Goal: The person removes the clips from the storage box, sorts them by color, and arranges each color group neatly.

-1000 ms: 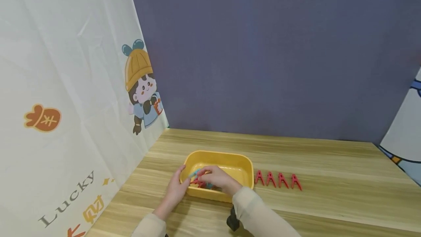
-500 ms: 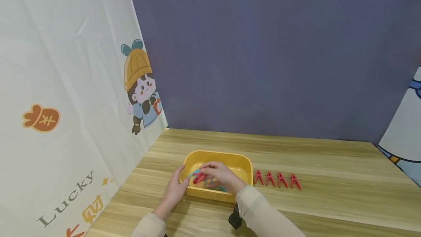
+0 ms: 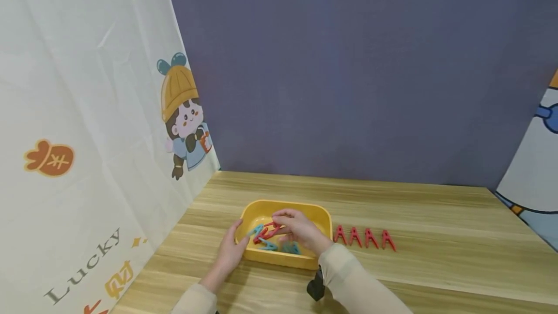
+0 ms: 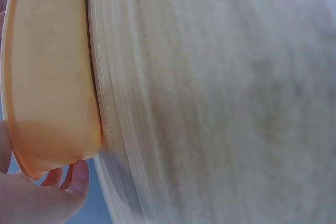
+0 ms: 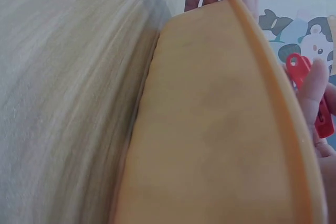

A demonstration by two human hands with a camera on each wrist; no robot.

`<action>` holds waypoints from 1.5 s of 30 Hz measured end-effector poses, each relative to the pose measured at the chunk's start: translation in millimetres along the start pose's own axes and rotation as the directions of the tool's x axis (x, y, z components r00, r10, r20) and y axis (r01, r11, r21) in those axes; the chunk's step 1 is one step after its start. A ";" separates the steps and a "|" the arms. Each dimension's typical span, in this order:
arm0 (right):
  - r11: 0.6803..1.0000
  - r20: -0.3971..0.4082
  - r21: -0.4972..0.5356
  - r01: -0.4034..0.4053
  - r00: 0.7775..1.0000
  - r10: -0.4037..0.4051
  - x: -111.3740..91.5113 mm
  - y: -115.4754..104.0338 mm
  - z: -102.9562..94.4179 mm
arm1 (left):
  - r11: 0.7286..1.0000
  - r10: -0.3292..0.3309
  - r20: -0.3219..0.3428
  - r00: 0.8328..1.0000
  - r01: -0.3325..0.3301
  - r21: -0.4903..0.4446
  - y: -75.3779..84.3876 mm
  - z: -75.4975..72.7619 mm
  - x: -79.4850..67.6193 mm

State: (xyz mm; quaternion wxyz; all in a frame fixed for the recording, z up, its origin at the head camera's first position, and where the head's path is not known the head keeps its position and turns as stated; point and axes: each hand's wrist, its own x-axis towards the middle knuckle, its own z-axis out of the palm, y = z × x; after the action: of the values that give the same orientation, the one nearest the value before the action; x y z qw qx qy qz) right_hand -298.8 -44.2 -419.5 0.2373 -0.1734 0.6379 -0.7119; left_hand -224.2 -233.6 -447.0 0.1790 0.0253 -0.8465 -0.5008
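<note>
A yellow plastic bin [image 3: 287, 259] sits on the wooden table, with several clothespins inside. My left hand [image 3: 230, 250] grips its left end, fingers along the outer wall and thumb near the rim; the left wrist view shows the fingertips [image 4: 80, 174] pressed to the wall. Inside the bin, my right hand [image 3: 302, 230] pinches a red clothespin [image 3: 271, 230] between thumb and fingers. In the right wrist view this red clothespin [image 5: 298, 69] rises above the bin's rim. Teal clothespins [image 3: 268, 245] lie on the bin floor, partly hidden by the right hand.
Right of the bin, several red clothespins [image 3: 368, 238] lie in a row on the table [image 3: 444, 256]. A dark blue-grey partition [image 3: 340, 86] stands behind, and a white printed sheet [image 3: 87, 110] hangs at the left.
My right hand has shifted right and slightly up inside the bin, with the red clothespin in its fingers. More teal clothespins now show. The left hand keeps its grip on the bin.
</note>
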 end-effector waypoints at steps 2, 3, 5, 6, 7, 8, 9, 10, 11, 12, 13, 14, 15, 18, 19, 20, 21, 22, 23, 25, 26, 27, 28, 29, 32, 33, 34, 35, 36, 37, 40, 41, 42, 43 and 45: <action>1.000 -0.003 0.001 0.006 1.000 -0.006 -1.4 -1.8 -0.8 | 1.000 -0.002 0.001 1.000 0.002 -0.001 -0.2 -0.2 -0.1; 1.000 -0.006 -0.001 0.009 1.000 -0.009 -2.2 -2.5 -1.2 | 1.000 -0.004 0.000 1.000 0.004 0.000 -0.4 -0.3 -0.2; 1.000 -0.001 -0.005 0.012 1.000 -0.012 -3.5 -3.9 -2.0 | 1.000 -0.010 0.002 1.000 0.010 0.003 -0.9 -0.4 -0.2; 1.000 0.002 -0.009 0.012 1.000 -0.012 -4.3 -4.7 -2.4 | 1.000 -0.010 0.003 1.000 0.010 0.004 -1.1 -0.4 -0.2; 1.000 0.006 -0.014 0.014 1.000 -0.014 -4.8 -5.3 -2.9 | 1.000 -0.008 0.002 1.000 0.008 0.004 -1.0 -0.5 -0.3; 1.000 0.010 -0.015 0.015 1.000 -0.015 -5.4 -6.0 -3.4 | 1.000 -0.011 0.001 1.000 0.011 0.003 -1.1 -0.6 -0.4; 1.000 0.013 -0.016 0.016 1.000 -0.016 -6.0 -6.4 -4.0 | 1.000 -0.013 0.001 1.000 0.013 0.003 -1.1 -0.6 -0.3; 1.000 0.016 -0.013 0.017 1.000 -0.017 -6.4 -7.1 -4.6 | 1.000 -0.016 0.004 1.000 0.016 0.002 -1.1 -0.7 -0.2; 1.000 0.017 -0.013 0.020 1.000 -0.020 -6.9 -7.8 -5.1 | 1.000 -0.016 0.005 1.000 0.016 0.000 -1.0 -0.7 -0.3; 1.000 0.017 -0.011 0.024 1.000 -0.024 -7.2 -8.2 -5.8 | 1.000 -0.011 0.006 1.000 0.011 0.002 -0.8 -0.7 -0.3; 1.000 0.018 -0.009 0.029 0.999 -0.029 -7.5 -8.6 -6.6 | 1.000 -0.012 0.006 1.000 0.012 0.002 -1.0 -0.6 -0.1; 0.999 0.020 -0.005 0.034 0.999 -0.034 -7.8 -9.1 -7.2 | 1.000 -0.015 0.007 1.000 0.015 0.001 -1.4 -0.4 0.2; 0.999 0.020 -0.001 0.038 0.999 -0.038 -8.2 -9.6 -7.8 | 1.000 -0.013 0.008 1.000 0.013 0.004 -1.6 -0.5 0.3; 0.999 0.025 0.009 0.046 0.999 -0.046 -9.2 -11.1 -10.3 | 1.000 -0.011 0.004 1.000 0.011 0.007 -2.6 0.0 0.5; 0.999 0.025 0.011 0.048 0.999 -0.048 -9.7 -11.7 -11.2 | 1.000 -0.014 0.004 1.000 0.014 0.006 -3.1 0.1 0.7; 0.999 0.025 0.010 0.048 0.999 -0.048 -10.1 -12.1 -12.3 | 1.000 -0.013 0.006 1.000 0.013 0.008 -3.2 0.0 0.6; 0.999 0.025 0.008 0.048 0.999 -0.048 -10.6 -12.6 -13.6 | 1.000 -0.013 0.007 1.000 0.013 0.008 -3.2 0.0 0.5; 0.999 0.023 0.004 0.050 0.999 -0.050 -11.0 -13.0 -14.8 | 1.000 -0.013 0.007 1.000 0.013 0.009 -3.3 0.0 0.5; 0.999 0.021 -0.001 0.051 0.998 -0.051 -11.6 -13.3 -16.3 | 1.000 -0.013 0.009 1.000 0.013 0.010 -3.2 -0.1 0.4; 0.998 0.018 -0.011 0.057 0.998 -0.057 -12.1 -13.6 -19.0 | 1.000 -0.013 0.011 1.000 0.013 0.010 -2.8 -0.3 0.1; 0.998 0.016 -0.014 0.060 0.998 -0.059 -12.4 -13.8 -20.2 | 1.000 -0.013 0.011 1.000 0.013 0.010 -2.6 -0.3 0.0; 0.998 0.013 -0.017 0.063 0.998 -0.063 -12.6 -13.9 -21.5 | 1.000 -0.014 0.012 1.000 0.014 0.010 -2.4 -0.3 -0.1; 0.998 0.009 -0.019 0.067 0.998 -0.067 -12.5 -13.8 -22.7 | 1.000 -0.015 0.012 1.000 0.015 0.008 -2.3 -0.2 -0.2; 0.997 0.005 -0.019 0.069 0.998 -0.069 -12.5 -13.8 -23.8 | 1.000 -0.015 0.012 1.000 0.015 0.008 -2.2 -0.2 -0.3; 0.997 -0.011 -0.026 0.071 0.997 -0.071 -13.3 -14.5 -26.2 | 1.000 -0.017 0.014 1.000 0.017 0.007 -1.8 -0.2 -0.6; 0.997 -0.017 -0.032 0.068 0.997 -0.069 -13.7 -14.7 -27.1 | 1.000 -0.017 0.016 1.000 0.017 0.007 -1.8 -0.3 -0.6; 0.997 -0.024 -0.037 0.065 0.998 -0.066 -14.4 -15.4 -27.6 | 1.000 -0.015 0.016 1.000 0.015 0.007 -1.7 -0.4 -0.6; 0.997 -0.028 -0.045 0.061 0.998 -0.063 -15.4 -16.2 -28.2 | 1.000 -0.014 0.017 1.000 0.014 0.008 -1.6 -0.5 -0.6; 0.997 -0.032 -0.051 0.057 0.998 -0.059 -16.5 -17.2 -28.8 | 1.000 -0.013 0.018 1.000 0.013 0.008 -1.3 -0.5 -0.7; 0.997 -0.036 -0.056 0.054 0.998 -0.056 -17.4 -18.0 -29.5 | 1.000 -0.014 0.019 1.000 0.014 0.008 -1.2 -0.6 -0.7; 0.997 -0.038 -0.065 0.050 0.998 -0.053 -20.6 -21.4 -31.8 | 1.000 -0.014 0.021 1.000 0.014 0.003 -1.0 -0.6 -0.9; 0.996 -0.035 -0.067 0.052 0.998 -0.054 -21.4 -22.2 -32.7 | 1.000 -0.015 0.021 1.000 0.015 0.002 -0.8 -0.6 -1.0; 0.996 -0.034 -0.067 0.055 0.998 -0.058 -22.2 -23.2 -33.5 | 1.000 -0.016 0.022 1.000 0.016 0.000 -0.7 -0.8 -1.1; 0.996 -0.031 -0.067 0.061 0.998 -0.064 -22.8 -23.8 -34.6 | 1.000 -0.018 0.022 1.000 0.018 -0.001 -0.7 -0.9 -1.1; 0.995 -0.026 -0.068 0.072 0.997 -0.074 -23.8 -25.2 -36.7 | 1.000 -0.018 0.023 1.000 0.018 0.000 -0.5 -1.0 -1.3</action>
State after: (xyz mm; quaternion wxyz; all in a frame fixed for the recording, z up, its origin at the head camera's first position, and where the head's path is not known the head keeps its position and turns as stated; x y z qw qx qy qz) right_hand -302.2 1.3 -397.8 0.1958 -0.1943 0.6581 -0.7006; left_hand -222.7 -234.4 -447.3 0.1645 0.0272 -0.8482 -0.5028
